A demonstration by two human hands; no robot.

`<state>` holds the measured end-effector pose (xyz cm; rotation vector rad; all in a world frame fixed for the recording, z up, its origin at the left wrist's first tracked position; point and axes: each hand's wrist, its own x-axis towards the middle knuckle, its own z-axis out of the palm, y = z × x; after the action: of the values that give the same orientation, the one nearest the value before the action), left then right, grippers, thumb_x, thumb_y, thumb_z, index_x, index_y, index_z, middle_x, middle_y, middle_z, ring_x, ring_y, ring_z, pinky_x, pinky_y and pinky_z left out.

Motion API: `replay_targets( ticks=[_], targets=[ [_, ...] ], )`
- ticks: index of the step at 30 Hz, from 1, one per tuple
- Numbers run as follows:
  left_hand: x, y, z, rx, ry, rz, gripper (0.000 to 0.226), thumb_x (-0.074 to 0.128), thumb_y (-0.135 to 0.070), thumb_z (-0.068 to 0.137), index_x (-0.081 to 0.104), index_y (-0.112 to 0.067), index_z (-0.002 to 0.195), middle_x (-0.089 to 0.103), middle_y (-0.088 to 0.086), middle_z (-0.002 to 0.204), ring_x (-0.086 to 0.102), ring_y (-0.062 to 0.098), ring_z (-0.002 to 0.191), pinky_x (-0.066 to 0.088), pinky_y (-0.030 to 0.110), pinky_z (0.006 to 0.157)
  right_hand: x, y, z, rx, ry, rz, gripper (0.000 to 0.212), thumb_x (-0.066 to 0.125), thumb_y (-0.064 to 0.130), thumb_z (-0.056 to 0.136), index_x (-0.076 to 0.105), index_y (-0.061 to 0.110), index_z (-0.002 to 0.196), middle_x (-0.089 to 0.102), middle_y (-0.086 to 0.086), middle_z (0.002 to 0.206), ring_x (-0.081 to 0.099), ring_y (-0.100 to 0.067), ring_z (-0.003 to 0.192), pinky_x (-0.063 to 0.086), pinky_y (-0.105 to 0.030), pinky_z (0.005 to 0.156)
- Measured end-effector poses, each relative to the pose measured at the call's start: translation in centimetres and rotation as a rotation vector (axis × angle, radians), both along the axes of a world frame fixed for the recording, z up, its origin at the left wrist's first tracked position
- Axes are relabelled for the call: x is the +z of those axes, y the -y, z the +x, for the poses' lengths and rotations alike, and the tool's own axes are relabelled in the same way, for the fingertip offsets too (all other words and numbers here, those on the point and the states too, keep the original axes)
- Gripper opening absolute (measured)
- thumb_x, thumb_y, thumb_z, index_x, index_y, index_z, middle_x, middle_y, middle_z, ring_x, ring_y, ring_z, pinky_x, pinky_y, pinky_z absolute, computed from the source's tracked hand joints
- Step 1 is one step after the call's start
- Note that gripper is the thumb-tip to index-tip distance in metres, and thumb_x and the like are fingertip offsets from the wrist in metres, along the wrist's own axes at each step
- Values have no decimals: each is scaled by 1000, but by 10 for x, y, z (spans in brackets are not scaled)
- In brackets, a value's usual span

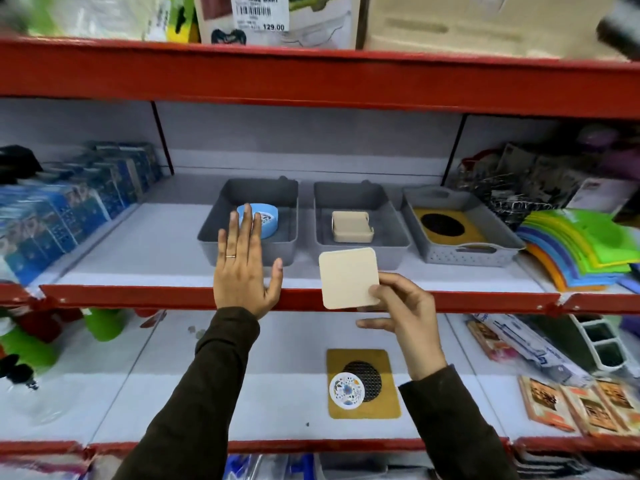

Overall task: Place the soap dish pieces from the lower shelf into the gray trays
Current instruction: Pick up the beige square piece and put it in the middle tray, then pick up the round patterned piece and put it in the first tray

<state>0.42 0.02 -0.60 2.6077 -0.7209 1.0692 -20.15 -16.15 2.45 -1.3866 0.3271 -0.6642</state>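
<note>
1. Head view takes in a red-edged store shelf unit, its middle shelf carrying three gray plastic trays side by side and its lower shelf holding the pieces not yet moved.
2. Of the trays, the left gray tray holds a round blue soap dish, the middle gray tray holds a cream square soap dish base, and the right perforated gray tray holds a mustard-yellow square mat with a dark mesh circle.
3. On the lower shelf lies a second mustard-yellow mat with a mesh circle, with a round white floral-patterned disc resting on its left part.
4. Right hand pinches a flat cream square lid by its lower right corner, thumb on the face, held just in front of and below the middle tray.
5. Left hand is spread flat with nothing in it, fingers reaching over the front of the left tray.
6. Judging by colour, the lid belongs with the cream base, which lies straight ahead and slightly up; the right hand is nearer, so a short forward reach should do.
</note>
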Motion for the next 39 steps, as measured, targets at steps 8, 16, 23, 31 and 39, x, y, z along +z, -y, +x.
replay_targets(
  ticks=[8,16,23,31,39],
  targets=[
    [-3,1,5,-19,17,-14,81,32,-49,93,17,-5,158,17,16,166,0,24,156,-9,35,128,44,77,87,-284,-88,-333,26,68,12,86,68,11,112,71,-10,105,73,-24,92,63,-37,71],
    [-7,2,9,-52,25,-65,81,38,-49,91,20,-6,157,20,16,165,5,26,156,-2,37,129,40,118,169,-336,-559,-672,27,67,17,87,69,5,111,72,-17,113,69,-32,100,56,-40,94],
    [-6,1,8,-41,25,-49,81,38,-48,90,24,-4,156,24,17,164,9,28,156,-2,38,128,32,107,169,-341,-670,-898,31,66,26,87,70,8,112,70,-16,116,65,-32,107,52,-38,95],
    [-5,2,4,-14,57,-29,81,40,-47,90,26,-3,156,24,17,164,10,29,154,-6,36,127,16,40,72,-254,80,-944,16,59,37,92,66,25,100,57,11,93,56,0,86,45,-11,75],
    [-5,3,4,-22,68,-32,79,36,-46,91,25,-3,156,24,17,164,18,37,153,-10,34,125,-157,3,13,1,-419,-851,18,58,38,91,64,28,105,58,12,103,59,3,92,50,-14,80]
  ],
)
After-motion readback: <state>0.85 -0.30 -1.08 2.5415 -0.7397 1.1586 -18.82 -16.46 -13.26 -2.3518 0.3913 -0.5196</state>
